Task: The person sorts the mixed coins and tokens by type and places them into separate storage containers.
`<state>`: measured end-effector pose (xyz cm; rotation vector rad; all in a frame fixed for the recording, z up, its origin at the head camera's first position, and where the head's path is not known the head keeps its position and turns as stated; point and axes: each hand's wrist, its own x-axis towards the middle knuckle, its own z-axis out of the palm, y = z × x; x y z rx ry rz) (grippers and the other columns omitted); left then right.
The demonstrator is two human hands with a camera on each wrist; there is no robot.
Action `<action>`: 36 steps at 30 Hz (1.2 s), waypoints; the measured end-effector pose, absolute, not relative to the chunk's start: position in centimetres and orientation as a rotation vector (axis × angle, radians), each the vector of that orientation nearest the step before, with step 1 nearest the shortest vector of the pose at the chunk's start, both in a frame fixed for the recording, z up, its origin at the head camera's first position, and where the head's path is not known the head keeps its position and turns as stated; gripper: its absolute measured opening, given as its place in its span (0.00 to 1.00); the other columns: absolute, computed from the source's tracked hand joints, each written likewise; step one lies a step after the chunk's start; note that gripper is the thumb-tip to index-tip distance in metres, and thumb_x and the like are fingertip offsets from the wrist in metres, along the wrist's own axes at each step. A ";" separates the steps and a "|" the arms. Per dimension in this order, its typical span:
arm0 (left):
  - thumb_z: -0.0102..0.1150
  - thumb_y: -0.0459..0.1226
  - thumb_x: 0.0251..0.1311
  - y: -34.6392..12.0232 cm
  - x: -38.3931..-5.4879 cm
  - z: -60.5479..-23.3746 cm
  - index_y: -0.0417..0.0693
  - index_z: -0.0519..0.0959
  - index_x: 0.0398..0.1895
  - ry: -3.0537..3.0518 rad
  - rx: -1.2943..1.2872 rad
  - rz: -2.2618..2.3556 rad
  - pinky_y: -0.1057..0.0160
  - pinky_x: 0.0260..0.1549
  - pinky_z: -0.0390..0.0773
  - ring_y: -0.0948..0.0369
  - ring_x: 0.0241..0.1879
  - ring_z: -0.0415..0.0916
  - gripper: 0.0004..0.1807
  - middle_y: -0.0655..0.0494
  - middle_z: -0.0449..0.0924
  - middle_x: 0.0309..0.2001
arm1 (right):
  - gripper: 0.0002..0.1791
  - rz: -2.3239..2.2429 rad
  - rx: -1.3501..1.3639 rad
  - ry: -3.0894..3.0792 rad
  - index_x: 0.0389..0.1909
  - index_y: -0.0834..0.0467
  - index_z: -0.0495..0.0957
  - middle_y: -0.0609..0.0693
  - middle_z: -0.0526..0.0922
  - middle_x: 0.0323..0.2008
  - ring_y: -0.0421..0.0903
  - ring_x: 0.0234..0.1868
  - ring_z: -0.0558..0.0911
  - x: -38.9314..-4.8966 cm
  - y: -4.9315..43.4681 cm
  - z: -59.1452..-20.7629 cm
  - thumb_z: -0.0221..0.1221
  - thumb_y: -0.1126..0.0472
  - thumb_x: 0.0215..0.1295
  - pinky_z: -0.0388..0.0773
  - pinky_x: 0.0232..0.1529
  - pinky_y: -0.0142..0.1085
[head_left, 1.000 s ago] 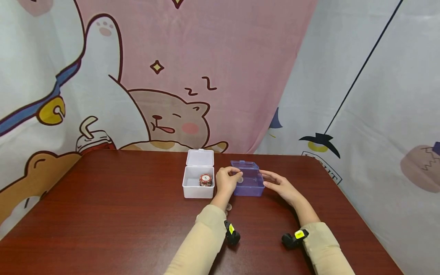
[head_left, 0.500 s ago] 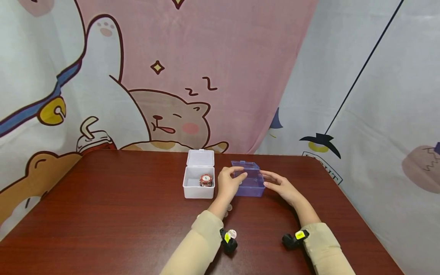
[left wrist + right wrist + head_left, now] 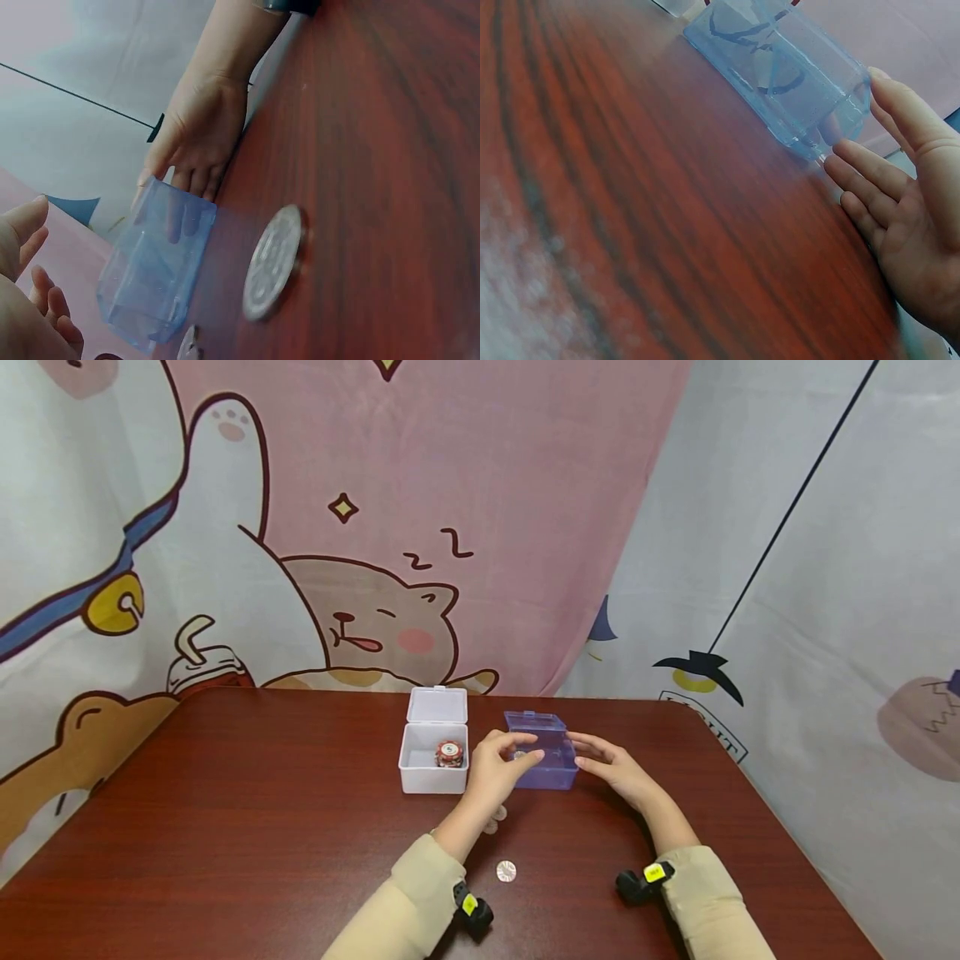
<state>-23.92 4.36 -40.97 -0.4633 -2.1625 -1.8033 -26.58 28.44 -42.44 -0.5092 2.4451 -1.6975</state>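
I see the person's left hand [image 3: 495, 772] at the left end of the translucent purple box [image 3: 546, 777], thumb and forefinger parted and grasping nothing. A small pale disc [image 3: 519, 755] shows in that gap, at the box's left end; whether it touches a finger I cannot tell. The right hand [image 3: 615, 772] has its fingers loosely extended, tips and thumb resting against the box's right end without clenching. The box sits upright on the wooden table [image 3: 262, 827], its lid tilted back.

Just left of it I have the white box [image 3: 433, 781], lid also raised, with red-and-white poker chips [image 3: 449, 752] stacked toward its right side. One silver coin [image 3: 506, 871] lies flat in front of the purple box; two more coins [image 3: 498, 812] lie beside the left forearm. A cartoon-printed cloth [image 3: 495, 460] hangs behind.
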 end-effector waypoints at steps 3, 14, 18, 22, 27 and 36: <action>0.72 0.38 0.51 3.9 -23.7 -40.8 0.45 0.86 0.42 -2.170 -0.496 -1.805 0.66 0.32 0.67 0.47 0.36 0.70 0.14 0.61 0.69 0.28 | 0.27 -1.697 -0.514 2.445 0.67 0.63 0.65 0.66 0.69 0.62 0.62 0.64 0.66 -26.6 28.4 -42.5 0.56 0.64 0.69 0.56 0.62 0.60; 0.72 0.39 0.50 2.2 -21.9 -40.6 0.45 0.86 0.41 -2.229 -0.639 -1.811 0.66 0.31 0.70 0.59 0.35 0.69 0.15 0.60 0.70 0.29 | 0.27 -1.698 -0.539 2.431 0.68 0.63 0.64 0.66 0.68 0.63 0.62 0.64 0.67 -26.8 28.6 -42.7 0.55 0.65 0.69 0.57 0.61 0.60; 0.73 0.39 0.50 1.6 -21.1 -40.7 0.46 0.86 0.42 -2.262 -0.650 -1.931 0.69 0.15 0.70 0.63 0.25 0.68 0.15 0.57 0.70 0.32 | 0.27 -1.694 -0.542 2.432 0.68 0.63 0.64 0.67 0.68 0.63 0.63 0.64 0.67 -26.8 28.6 -42.6 0.55 0.65 0.69 0.56 0.61 0.60; 0.73 0.37 0.50 1.0 -20.4 -40.7 0.46 0.86 0.42 -2.281 -0.700 -1.994 0.69 0.12 0.69 0.59 0.21 0.69 0.15 0.51 0.70 0.32 | 0.27 -1.702 -0.543 2.431 0.68 0.64 0.64 0.67 0.68 0.62 0.63 0.63 0.67 -26.7 28.5 -42.5 0.55 0.65 0.69 0.57 0.61 0.60; 0.73 0.33 0.48 0.1 -19.8 -41.2 0.43 0.86 0.41 -2.290 -0.819 -1.919 0.69 0.22 0.72 0.54 0.33 0.69 0.14 0.47 0.71 0.30 | 0.27 -1.691 -0.534 2.441 0.68 0.65 0.64 0.67 0.69 0.62 0.63 0.63 0.68 -26.7 28.3 -42.5 0.55 0.66 0.69 0.58 0.61 0.60; 0.74 0.34 0.47 -1.4 -19.0 -42.4 0.43 0.86 0.40 -2.369 -0.972 -1.788 0.66 0.29 0.70 0.49 0.30 0.70 0.15 0.43 0.73 0.28 | 0.26 -1.715 -0.554 2.440 0.67 0.62 0.65 0.65 0.70 0.62 0.61 0.63 0.68 -27.3 28.9 -43.6 0.55 0.66 0.69 0.59 0.61 0.58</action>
